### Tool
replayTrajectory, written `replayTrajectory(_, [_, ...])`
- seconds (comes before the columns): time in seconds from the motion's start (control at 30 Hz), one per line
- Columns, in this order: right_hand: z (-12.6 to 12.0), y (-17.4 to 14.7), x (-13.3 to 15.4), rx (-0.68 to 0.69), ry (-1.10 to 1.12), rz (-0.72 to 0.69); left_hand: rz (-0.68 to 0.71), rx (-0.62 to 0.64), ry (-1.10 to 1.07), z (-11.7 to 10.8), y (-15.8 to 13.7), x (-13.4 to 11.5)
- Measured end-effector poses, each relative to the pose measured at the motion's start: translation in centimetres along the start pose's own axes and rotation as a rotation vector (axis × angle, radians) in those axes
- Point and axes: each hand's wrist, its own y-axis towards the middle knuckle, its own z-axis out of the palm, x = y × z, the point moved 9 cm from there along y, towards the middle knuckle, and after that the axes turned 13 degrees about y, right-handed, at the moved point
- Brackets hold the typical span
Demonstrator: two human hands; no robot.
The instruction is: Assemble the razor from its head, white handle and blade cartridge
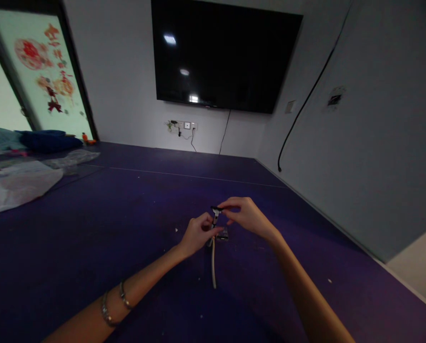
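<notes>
Upright in the middle stands a small T-shaped tool (216, 215) with a black crosspiece and a silver neck, which looks like a razor. My left hand (197, 234) grips its lower part, with the thumb across it. At the top, my right hand (248, 216) pinches the black head between thumb and fingers. Below my left hand a thin, pale, slightly curved rod or cord (213, 269) extends toward me; its upper end is hidden by the fingers. Just behind my left thumb lies a small dark, clear-looking box (222, 234), partly covered.
The purple surface (127, 267) carries small white specks. Crumpled plastic sheeting (23, 183) and blue cloth (50, 141) lie at left. A large television (225, 55) hangs on the far wall above sockets (187, 126). A black cable (306, 102) dangles along the right wall.
</notes>
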Motion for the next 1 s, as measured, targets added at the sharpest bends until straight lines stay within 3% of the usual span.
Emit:
replayTrajectory(0.27, [0.1, -0.1, 0.5, 0.021, -0.032, -0.031, -0.045, 0.018, -0.061, 0.3, -0.2, -0.2])
replayTrajectory(0.73, [0.1, 0.0, 0.3, 0.025, -0.029, -0.051, -0.069, -0.044, 0.013, 0.0, -0.5, -1.1])
replayTrajectory(1.0, [-1.1, 0.3, 0.1, -0.073, -0.108, -0.111, -0.091, -0.126, 0.019, -2.4, 0.7, -0.4])
